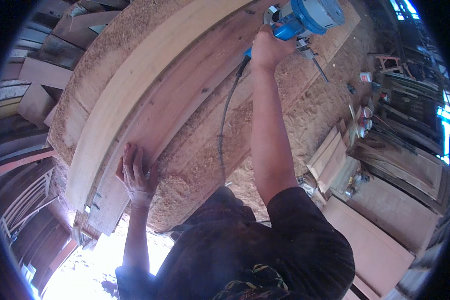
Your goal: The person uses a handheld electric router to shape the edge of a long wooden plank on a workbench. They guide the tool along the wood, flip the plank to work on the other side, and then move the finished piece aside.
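My right hand (272, 49) is wrapped round the handle of a blue and grey power router (319, 16) at the far end of the workbench. A metal rod (319, 67) sticks out from its base. The router stands over or beside a long reddish wooden board (185, 92); its cutting bit is hidden. My left hand (137, 177) lies on the near end of that board, fingers stretched out, holding nothing. Along the board's left side runs a long pale wooden plank (116, 95), close against it.
The router's dark cord (221, 132) crosses the sawdust-covered bench (185, 175) and drops past its near edge. Wood offcuts (47, 72) are piled at the left. On the right, wooden panels (370, 245) and small white containers (366, 77) lie on the dusty ground.
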Tool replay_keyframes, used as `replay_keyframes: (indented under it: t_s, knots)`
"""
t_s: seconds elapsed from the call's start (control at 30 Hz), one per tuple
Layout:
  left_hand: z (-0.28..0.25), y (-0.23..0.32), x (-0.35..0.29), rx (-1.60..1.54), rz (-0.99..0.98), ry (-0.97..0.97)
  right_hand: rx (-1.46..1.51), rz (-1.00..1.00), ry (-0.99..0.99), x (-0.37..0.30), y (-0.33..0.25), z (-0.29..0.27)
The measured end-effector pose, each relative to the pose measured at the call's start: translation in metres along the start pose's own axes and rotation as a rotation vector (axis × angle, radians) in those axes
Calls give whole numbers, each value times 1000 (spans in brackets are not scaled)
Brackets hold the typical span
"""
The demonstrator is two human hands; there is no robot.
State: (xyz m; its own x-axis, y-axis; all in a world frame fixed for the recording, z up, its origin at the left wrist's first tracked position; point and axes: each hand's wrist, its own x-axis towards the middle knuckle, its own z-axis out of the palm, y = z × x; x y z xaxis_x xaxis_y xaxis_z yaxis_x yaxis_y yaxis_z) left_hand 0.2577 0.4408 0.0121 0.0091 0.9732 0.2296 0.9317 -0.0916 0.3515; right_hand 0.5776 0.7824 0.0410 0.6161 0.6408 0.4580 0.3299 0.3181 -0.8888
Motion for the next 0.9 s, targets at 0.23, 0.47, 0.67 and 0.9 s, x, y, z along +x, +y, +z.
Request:
replay_keyframes:
  t_s: [0.23,0.47,0.67,0.9]
  knots:
    - [2,1,1,46,-23,-35,-71,-109,32,31,21,1]
    - [2,4,1,22,-45,-23,-46,-48,32,66,38,4]
    - [-6,25,31,-45,-92,-44,-23,-121,23,95,59,5]
    - [47,112,170,-70,-69,-104,9,-72,21,117,65,9]
